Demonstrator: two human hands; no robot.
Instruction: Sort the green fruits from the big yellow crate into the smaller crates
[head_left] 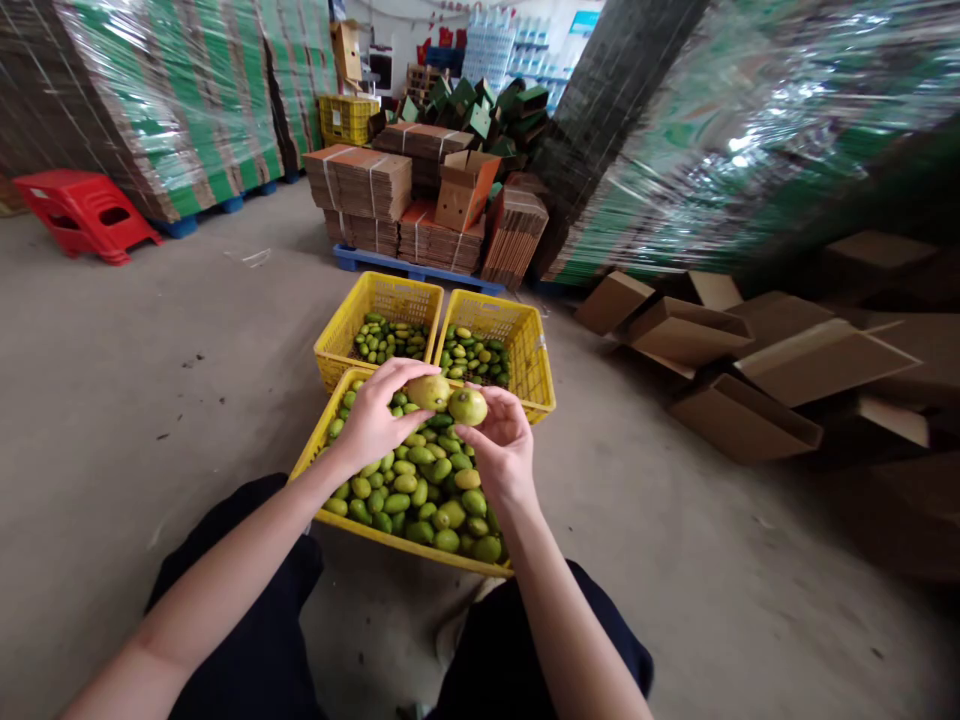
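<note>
My left hand (382,410) is closed on a yellow-green lemon (428,392), thumb below and fingers above. In my right hand (504,435) is a second, greener lemon (468,407), pinched between thumb and fingers. The two fruits are side by side, close together or touching. Both hands are above the near yellow crate (405,553), which is heaped with green and yellowish lemons (420,490). Behind it stand a left yellow crate (339,335) and a right yellow crate (541,365), each with a lower layer of similar fruit.
A blue pallet (420,268) of bundled flat cartons (360,185) stands beyond the crates. Open cardboard boxes (739,415) lie in a pile at right. A red stool (86,212) is at far left. Film-wrapped stacks (180,100) rise on both sides.
</note>
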